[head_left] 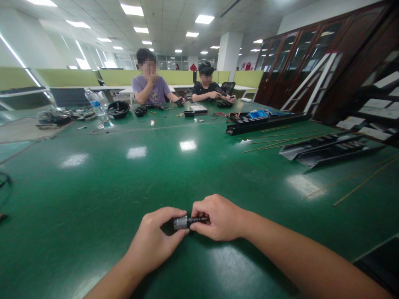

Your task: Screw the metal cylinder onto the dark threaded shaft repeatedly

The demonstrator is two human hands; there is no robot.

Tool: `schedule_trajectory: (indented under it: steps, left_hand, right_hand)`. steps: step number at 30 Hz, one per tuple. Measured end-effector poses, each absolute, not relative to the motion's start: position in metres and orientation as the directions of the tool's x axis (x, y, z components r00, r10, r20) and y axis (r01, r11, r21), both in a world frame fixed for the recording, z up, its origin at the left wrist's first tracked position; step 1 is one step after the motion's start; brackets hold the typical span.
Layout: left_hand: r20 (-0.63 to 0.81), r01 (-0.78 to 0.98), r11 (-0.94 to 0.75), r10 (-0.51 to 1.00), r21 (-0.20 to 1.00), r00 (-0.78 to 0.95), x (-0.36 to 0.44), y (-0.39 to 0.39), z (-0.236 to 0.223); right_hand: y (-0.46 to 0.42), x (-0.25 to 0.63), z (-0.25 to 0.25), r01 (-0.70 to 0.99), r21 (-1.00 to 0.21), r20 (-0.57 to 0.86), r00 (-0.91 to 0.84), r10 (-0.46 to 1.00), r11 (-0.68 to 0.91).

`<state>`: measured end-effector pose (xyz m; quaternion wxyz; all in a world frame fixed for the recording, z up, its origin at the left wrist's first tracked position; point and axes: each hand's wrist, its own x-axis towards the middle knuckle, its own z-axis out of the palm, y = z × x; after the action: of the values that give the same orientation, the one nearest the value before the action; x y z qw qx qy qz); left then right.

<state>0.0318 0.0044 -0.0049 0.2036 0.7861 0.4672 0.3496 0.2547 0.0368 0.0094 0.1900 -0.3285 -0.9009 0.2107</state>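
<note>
Just above the green tabletop, both hands grip one small metal part (181, 223), a silver-grey cylinder with a thinner dark ridged shaft (203, 219) on its right end. My left hand (152, 236) pinches the cylinder between thumb and forefinger. On the other side, my right hand (218, 218) has thumb and fingertips closed around the shaft, which hides part of it. The part lies roughly level, its cylinder to the left. Its exact kind cannot be made out.
The glossy green table (149, 174) stretches ahead. Black metal channels (268, 122) and thin rods (274, 145) lie to the right. A water bottle (96, 106) and a black bowl (118, 109) stand far left. Two people sit across, small parts before them. A stepladder (321, 83) leans behind.
</note>
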Motion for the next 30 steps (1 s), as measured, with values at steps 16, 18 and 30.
schedule_trajectory:
  steps: [16,18,30]
  left_hand:
    - [0.338,0.597,-0.467,0.884,0.652,0.323,0.0305,0.0034,-0.0034]
    - [0.339,0.601,-0.468,0.884,0.648,0.323,0.0299,0.0034,-0.0035]
    - [0.334,0.605,-0.463,0.886,0.647,0.321,0.0304,0.0038,-0.0042]
  right_hand:
    - [0.0370,0.2544,0.0104,0.516,-0.502,0.196,-0.714,0.672,0.694]
    - [0.0371,0.2545,0.0097,0.518,-0.498,0.198,-0.713,0.673,0.696]
    - [0.0371,0.2547,0.0096,0.526,-0.495,0.197,-0.708,0.678,0.692]
